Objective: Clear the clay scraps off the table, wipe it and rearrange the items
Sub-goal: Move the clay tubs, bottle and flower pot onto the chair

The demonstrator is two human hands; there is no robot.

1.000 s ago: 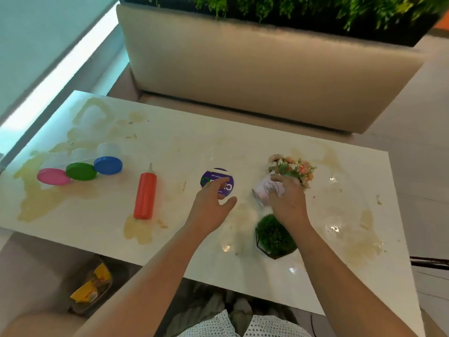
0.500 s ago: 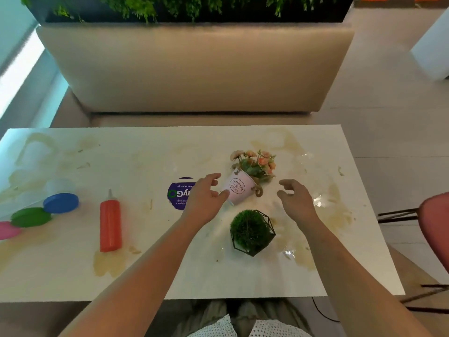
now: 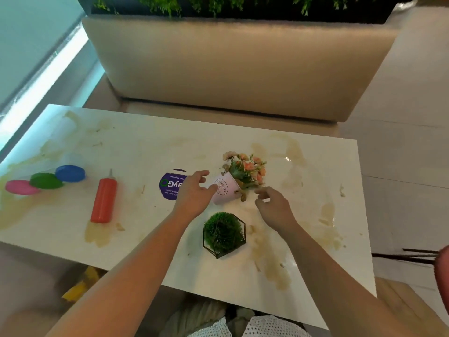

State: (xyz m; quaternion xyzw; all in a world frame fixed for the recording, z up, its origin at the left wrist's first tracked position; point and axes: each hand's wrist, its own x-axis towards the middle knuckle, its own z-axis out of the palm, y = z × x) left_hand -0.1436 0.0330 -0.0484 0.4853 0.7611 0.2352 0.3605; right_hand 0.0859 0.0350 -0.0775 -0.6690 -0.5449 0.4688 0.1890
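While the flower pot [image 3: 223,189] lies tipped, the left hand [image 3: 193,194] touches it, fingers relaxed. The right hand [image 3: 275,206] hovers just right of it, loosely curled, empty.

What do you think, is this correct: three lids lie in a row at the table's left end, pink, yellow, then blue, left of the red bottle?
Not quite: the middle lid is green, not yellow. The head view shows the pink lid, the green one, then the blue lid, in a row left of the red bottle.
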